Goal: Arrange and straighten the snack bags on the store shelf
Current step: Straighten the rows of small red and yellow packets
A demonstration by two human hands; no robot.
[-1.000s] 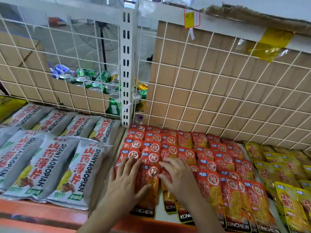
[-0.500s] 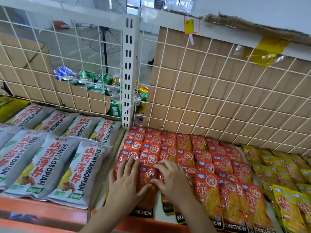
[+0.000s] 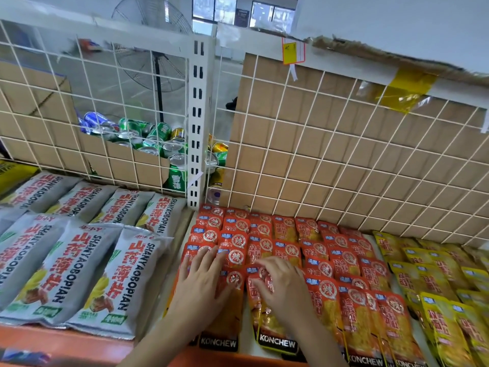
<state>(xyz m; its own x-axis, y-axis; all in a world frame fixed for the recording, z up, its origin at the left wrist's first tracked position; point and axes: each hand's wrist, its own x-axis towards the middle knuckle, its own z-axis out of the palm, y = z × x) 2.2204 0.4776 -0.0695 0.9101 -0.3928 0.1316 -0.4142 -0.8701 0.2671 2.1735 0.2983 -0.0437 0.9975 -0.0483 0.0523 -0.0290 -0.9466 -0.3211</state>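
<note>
l grip (image 3: 203, 283) flat, r grip (image 3: 281, 286) half-curled

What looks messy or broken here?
The drink cans behind the wire grid lie jumbled, tipped every way. The cardboard backing has a ragged top edge patched with yellow tape. The red snack packets lie in fairly neat rows.

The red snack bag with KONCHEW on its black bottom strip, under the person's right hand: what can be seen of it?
The glossy red-orange plastic snack bag lies flat, lengthwise front to back, in the front row. Its film is crinkled and shiny; a black strip with white KONCHEW lettering ends it nearest the camera. The right hand covers its upper part with bent fingers; whether they pinch it is unclear. On both sides lie similar red bags.
</note>
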